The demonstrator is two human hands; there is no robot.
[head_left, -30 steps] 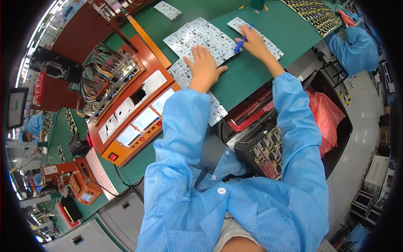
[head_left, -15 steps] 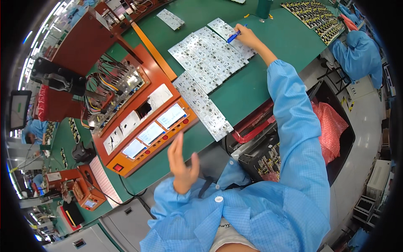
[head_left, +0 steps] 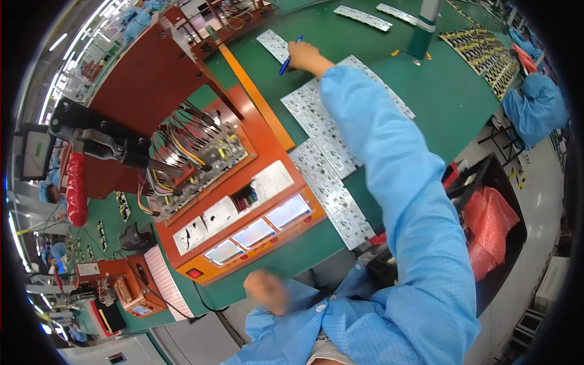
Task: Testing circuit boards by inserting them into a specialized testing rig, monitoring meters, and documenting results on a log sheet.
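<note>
My right hand (head_left: 308,59) reaches far across the green table, closed around a blue pen (head_left: 291,56). Beneath the pen lies a small circuit board panel (head_left: 273,46), partly covered by the hand. My right sleeve crosses over several larger silvery circuit board panels (head_left: 316,115) and hides part of them. Another long panel (head_left: 334,191) lies nearer to me, beside the orange test box. Close to my body, my left hand (head_left: 266,291) hovers in front of that box, smeared by motion, so its fingers cannot be made out.
The orange test box (head_left: 243,234) with lit screens stands at left, a lever press (head_left: 100,134) above it. Two narrow boards (head_left: 363,18) lie at the back. Rows of yellow-black parts (head_left: 477,58) sit at far right. A black bin holds pink bubble wrap (head_left: 491,231).
My right hand with the pen has moved left and farther away, from the large panels to the small panel. My left hand has dropped lower and blurred. The view has shifted.
</note>
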